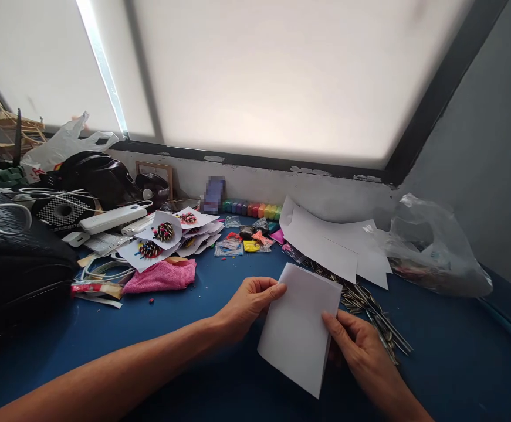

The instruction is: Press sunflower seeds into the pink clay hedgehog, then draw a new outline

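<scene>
A folded sheet of white paper (299,328) is held up above the blue table, tilted toward me. My left hand (255,299) pinches its left edge, thumb on the front and fingers behind. On the right edge, my right hand (356,340) grips it the same way, its fingertips partly hidden by the sheet. Just behind the paper lies a heap of striped seeds (356,298), with thin metal tools (391,328) beside it. More white sheets (325,240) rest behind the seeds.
White papers bearing seed-studded clay shapes (165,231) lie left of centre, behind a pink cloth (162,276). Small bags of coloured clay (250,246) and a row of colourful pots (255,210) sit at the back. A plastic bag (440,252) stands right; a black bag (17,258) fills the left.
</scene>
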The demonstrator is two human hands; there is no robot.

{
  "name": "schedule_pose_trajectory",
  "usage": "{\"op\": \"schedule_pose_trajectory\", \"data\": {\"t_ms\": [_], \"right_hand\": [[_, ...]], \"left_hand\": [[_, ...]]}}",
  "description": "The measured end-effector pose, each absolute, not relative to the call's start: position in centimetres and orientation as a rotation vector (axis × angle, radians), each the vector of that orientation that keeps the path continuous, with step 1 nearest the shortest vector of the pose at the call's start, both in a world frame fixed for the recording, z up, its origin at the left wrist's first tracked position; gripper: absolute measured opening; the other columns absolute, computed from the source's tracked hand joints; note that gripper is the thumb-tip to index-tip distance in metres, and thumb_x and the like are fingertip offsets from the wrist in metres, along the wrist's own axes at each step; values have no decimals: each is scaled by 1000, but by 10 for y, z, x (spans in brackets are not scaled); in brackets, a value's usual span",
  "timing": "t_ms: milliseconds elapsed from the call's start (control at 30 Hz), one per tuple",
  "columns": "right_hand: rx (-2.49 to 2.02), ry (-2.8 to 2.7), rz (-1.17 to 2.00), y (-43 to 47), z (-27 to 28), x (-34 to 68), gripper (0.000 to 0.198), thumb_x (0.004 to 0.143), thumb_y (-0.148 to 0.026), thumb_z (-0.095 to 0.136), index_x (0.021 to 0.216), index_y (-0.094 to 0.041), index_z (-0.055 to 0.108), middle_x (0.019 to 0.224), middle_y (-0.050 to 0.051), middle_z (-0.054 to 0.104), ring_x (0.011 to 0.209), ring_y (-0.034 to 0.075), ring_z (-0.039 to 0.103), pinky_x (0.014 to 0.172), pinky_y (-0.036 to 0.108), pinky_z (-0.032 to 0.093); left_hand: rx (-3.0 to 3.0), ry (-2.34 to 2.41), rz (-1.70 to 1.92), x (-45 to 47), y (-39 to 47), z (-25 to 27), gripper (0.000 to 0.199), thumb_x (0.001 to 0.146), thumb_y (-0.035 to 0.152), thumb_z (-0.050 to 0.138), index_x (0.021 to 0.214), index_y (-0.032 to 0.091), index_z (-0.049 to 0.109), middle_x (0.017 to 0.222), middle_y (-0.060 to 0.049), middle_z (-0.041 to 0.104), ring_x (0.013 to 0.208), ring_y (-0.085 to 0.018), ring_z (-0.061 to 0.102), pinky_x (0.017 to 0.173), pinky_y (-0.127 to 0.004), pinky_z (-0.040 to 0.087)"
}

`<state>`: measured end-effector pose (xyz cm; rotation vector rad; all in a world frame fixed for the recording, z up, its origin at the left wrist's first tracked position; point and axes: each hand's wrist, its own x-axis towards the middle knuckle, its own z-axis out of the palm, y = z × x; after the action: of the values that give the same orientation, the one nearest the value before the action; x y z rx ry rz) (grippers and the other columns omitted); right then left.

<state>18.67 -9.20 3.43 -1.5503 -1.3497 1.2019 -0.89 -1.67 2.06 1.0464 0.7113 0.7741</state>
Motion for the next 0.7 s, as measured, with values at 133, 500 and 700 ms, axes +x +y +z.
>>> {"op": "schedule_pose_trajectory", "data": {"t_ms": [133,500,700], "right_hand": [[-1561,-1346,1201,-94,38,184,53,78,-72,51,72,-20,57,60,-2,52,54,12,44,51,25,40],[-1572,-1342,1155,-94,36,185,53,77,-74,51,68,-21,53,55,-2,50,52,12,44,50,25,39],[-1596,-1330,1128,-95,37,185,55,75,-75,51,64,-22,48,55,-2,50,52,12,45,50,26,40]], "left_hand": [[1037,690,783,-9,-16,22,54,69,62,74,87,12,66,83,-7,66,69,-15,60,63,-25,45],[1039,777,829,-9,-14,21,55,61,63,78,71,13,57,71,-3,60,61,-12,55,57,-22,43],[1069,790,818,-10,-16,22,54,64,63,75,73,14,54,73,-2,59,61,-11,54,55,-22,41]]}}
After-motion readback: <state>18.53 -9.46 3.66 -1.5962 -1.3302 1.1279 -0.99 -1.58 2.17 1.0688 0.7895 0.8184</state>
